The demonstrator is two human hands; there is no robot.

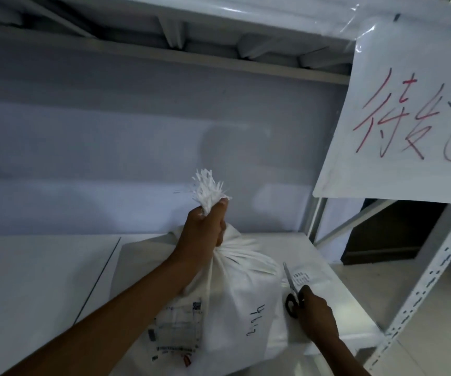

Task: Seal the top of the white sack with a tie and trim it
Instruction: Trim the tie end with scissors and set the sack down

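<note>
The white sack (240, 302) stands on the white shelf board (42, 280), with black writing and a printed label on its front. My left hand (205, 226) grips its gathered neck, and the frayed white top (208, 188) sticks up above my fist. Right of the sack, my right hand (316, 313) holds black-handled scissors (290, 291) low on the shelf, blades pointing up and away. No tie can be made out on the neck.
A white metal shelving upright (430, 280) with slots runs down the right side. A white sheet with red handwriting (408, 112) hangs from the upper shelf at top right. A small white packet with a printed label (304, 278) lies behind the scissors.
</note>
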